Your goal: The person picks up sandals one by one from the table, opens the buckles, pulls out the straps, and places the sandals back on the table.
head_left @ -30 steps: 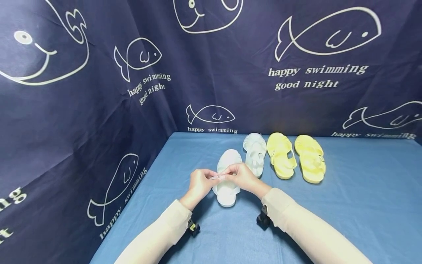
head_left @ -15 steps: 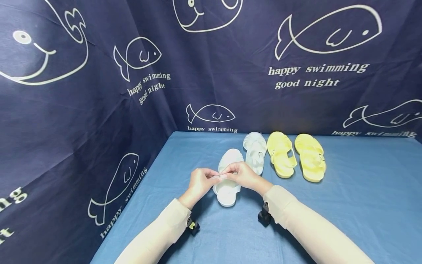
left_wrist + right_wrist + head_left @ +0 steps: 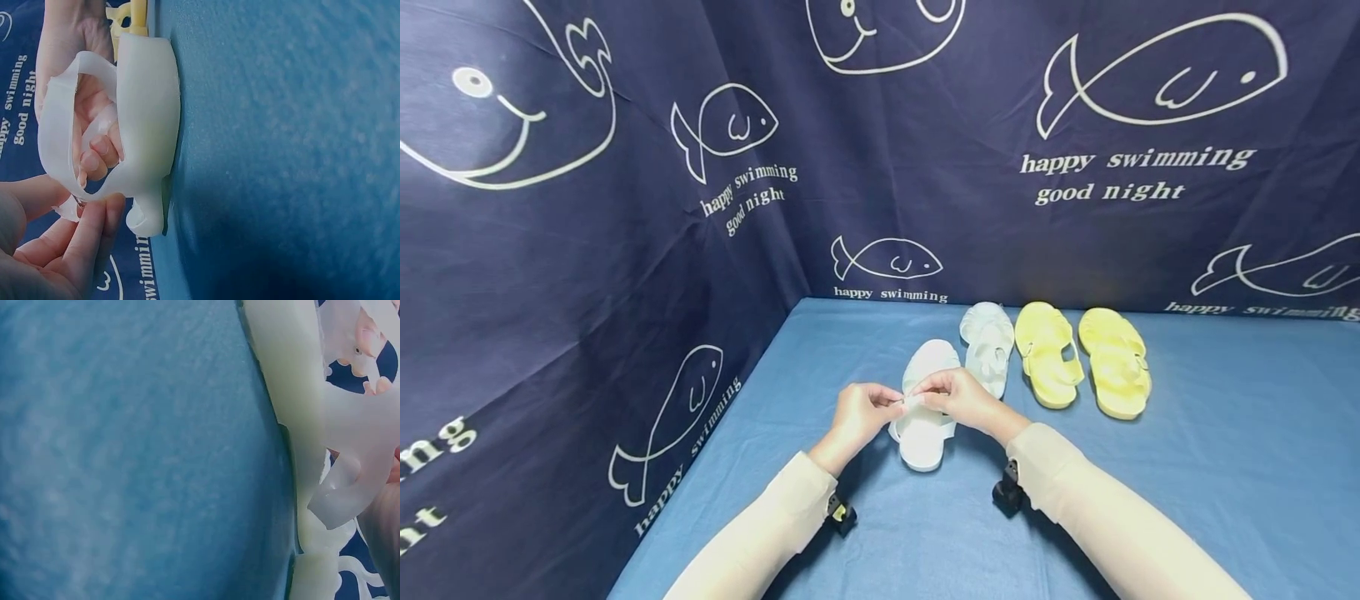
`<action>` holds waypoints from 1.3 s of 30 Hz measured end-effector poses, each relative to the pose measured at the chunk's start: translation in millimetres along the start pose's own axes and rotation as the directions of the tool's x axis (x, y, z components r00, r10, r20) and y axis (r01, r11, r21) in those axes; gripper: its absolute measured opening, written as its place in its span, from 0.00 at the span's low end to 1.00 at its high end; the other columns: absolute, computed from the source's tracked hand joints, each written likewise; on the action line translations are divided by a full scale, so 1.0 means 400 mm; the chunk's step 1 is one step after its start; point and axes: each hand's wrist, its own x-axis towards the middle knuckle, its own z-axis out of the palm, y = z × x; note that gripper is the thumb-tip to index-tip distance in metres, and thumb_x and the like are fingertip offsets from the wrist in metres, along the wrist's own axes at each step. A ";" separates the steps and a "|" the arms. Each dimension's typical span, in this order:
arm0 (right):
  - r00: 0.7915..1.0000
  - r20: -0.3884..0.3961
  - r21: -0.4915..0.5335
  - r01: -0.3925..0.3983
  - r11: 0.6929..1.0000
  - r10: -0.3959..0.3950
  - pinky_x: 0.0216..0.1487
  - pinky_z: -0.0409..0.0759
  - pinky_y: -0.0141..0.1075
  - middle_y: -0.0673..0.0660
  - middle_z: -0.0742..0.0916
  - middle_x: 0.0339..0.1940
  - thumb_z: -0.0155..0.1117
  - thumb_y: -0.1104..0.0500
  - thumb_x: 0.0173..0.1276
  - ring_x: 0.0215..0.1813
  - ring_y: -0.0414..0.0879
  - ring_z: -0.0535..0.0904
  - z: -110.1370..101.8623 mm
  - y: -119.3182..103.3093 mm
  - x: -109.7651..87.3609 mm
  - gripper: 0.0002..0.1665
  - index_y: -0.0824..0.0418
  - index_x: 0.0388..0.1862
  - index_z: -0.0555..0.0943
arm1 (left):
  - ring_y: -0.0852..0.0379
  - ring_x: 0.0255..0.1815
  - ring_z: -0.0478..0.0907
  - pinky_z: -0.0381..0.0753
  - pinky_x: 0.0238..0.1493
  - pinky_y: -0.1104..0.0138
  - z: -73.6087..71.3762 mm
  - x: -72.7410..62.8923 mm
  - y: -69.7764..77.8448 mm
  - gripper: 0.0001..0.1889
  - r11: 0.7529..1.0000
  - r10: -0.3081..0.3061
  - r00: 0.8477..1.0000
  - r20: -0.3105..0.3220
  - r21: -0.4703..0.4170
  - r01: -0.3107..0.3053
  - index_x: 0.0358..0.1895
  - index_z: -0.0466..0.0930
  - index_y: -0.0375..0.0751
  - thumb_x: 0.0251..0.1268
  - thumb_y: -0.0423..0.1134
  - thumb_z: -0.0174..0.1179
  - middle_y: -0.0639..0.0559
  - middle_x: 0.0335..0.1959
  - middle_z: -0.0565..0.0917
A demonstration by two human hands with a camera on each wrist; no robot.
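Note:
A white sandal (image 3: 922,442) lies sole down on the blue cloth, its strap (image 3: 57,134) raised above the sole in the left wrist view. My left hand (image 3: 859,414) pinches the strap by a small metal fastener between thumb and fingers. Opposite it, my right hand (image 3: 958,400) pinches a white strap piece at the same spot over the sandal. The fingertips of both hands nearly meet there. In the right wrist view the sandal's edge (image 3: 284,356) and a loose-looking strap end (image 3: 344,500) show, while most of the right hand is out of that frame.
A second pale sandal (image 3: 988,333) stands just behind and right of the first. Two yellow sandals (image 3: 1047,367) (image 3: 1116,375) lie further right. A dark blue printed curtain (image 3: 985,192) rises behind and left of the blue cloth (image 3: 1240,433).
Both hands stay at the strap with only slight finger movement. The whole head view has shifted a little, so everything appears slightly further right.

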 end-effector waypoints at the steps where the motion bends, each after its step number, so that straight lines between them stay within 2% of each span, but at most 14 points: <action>1: 1.000 0.000 0.002 0.002 1.000 -0.002 0.35 0.78 0.24 0.69 0.88 0.40 0.61 0.70 0.66 0.34 0.33 0.79 0.000 0.001 0.001 0.10 0.75 0.43 0.83 | 0.63 0.24 0.80 0.79 0.26 0.72 0.001 0.000 -0.001 0.05 1.000 -0.003 1.000 -0.003 -0.002 0.003 0.33 0.89 0.41 0.53 0.35 0.72 0.49 0.28 0.88; 8: 1.000 0.003 0.039 -0.014 0.999 0.013 0.35 0.79 0.25 0.69 0.87 0.41 0.60 0.69 0.67 0.34 0.35 0.79 0.003 0.006 -0.002 0.11 0.75 0.44 0.82 | 0.63 0.27 0.80 0.80 0.29 0.71 0.006 -0.005 -0.001 0.05 0.998 -0.052 0.998 -0.018 -0.042 0.051 0.33 0.89 0.42 0.54 0.38 0.71 0.49 0.29 0.88; 13: 1.000 0.001 0.078 -0.029 0.997 0.029 0.36 0.79 0.26 0.69 0.87 0.42 0.60 0.68 0.68 0.36 0.38 0.80 0.007 0.005 -0.008 0.11 0.75 0.45 0.82 | 0.63 0.27 0.80 0.80 0.30 0.71 0.009 -0.007 -0.003 0.05 0.997 -0.063 0.998 -0.024 -0.048 0.062 0.34 0.89 0.42 0.55 0.38 0.71 0.49 0.29 0.88; 21: 0.999 0.009 0.136 -0.050 0.989 0.049 0.36 0.79 0.26 0.72 0.86 0.43 0.60 0.67 0.69 0.35 0.37 0.80 0.010 0.009 -0.010 0.13 0.75 0.47 0.81 | 0.63 0.26 0.79 0.78 0.27 0.72 0.003 -0.006 -0.005 0.04 1.000 0.010 1.000 -0.007 -0.008 -0.010 0.32 0.88 0.40 0.53 0.35 0.71 0.48 0.27 0.88; 23: 0.999 0.018 0.139 -0.048 0.989 0.046 0.36 0.80 0.26 0.72 0.86 0.43 0.60 0.67 0.69 0.35 0.37 0.81 0.010 0.011 -0.009 0.13 0.76 0.47 0.81 | 0.64 0.26 0.79 0.78 0.27 0.73 0.002 -0.007 -0.004 0.04 1.000 -0.001 1.000 -0.005 -0.011 0.001 0.32 0.88 0.41 0.53 0.36 0.71 0.49 0.27 0.88; 27: 0.999 0.027 0.109 -0.042 0.993 0.040 0.35 0.79 0.26 0.71 0.86 0.42 0.60 0.66 0.69 0.34 0.36 0.80 0.002 0.009 -0.006 0.13 0.75 0.46 0.82 | 0.64 0.26 0.79 0.78 0.27 0.72 0.001 -0.004 -0.001 0.04 1.000 0.014 1.000 0.003 -0.004 -0.014 0.32 0.88 0.42 0.53 0.36 0.71 0.51 0.27 0.88; 31: 0.998 0.019 0.080 -0.061 0.995 0.060 0.32 0.77 0.26 0.68 0.87 0.42 0.61 0.65 0.69 0.32 0.35 0.78 -0.009 0.004 0.000 0.12 0.73 0.46 0.83 | 0.64 0.26 0.79 0.78 0.27 0.73 -0.001 0.005 0.006 0.04 0.997 0.075 0.997 0.017 0.020 -0.076 0.32 0.88 0.41 0.54 0.35 0.71 0.50 0.28 0.88; 34: 0.997 0.035 0.067 -0.071 0.995 0.069 0.31 0.77 0.26 0.68 0.87 0.41 0.61 0.66 0.69 0.31 0.34 0.77 -0.013 0.002 0.005 0.12 0.74 0.46 0.82 | 0.65 0.25 0.79 0.78 0.26 0.73 -0.003 0.007 0.007 0.04 0.996 0.085 0.996 0.026 0.018 -0.085 0.32 0.88 0.40 0.53 0.34 0.71 0.49 0.28 0.88; 39: 0.992 0.095 0.053 -0.090 0.995 0.085 0.31 0.76 0.25 0.66 0.87 0.40 0.59 0.66 0.70 0.31 0.35 0.76 -0.016 -0.003 0.010 0.13 0.76 0.47 0.81 | 0.65 0.25 0.80 0.78 0.26 0.74 0.000 0.004 0.004 0.04 0.998 0.058 0.998 0.028 0.012 -0.058 0.33 0.88 0.40 0.53 0.34 0.71 0.49 0.27 0.88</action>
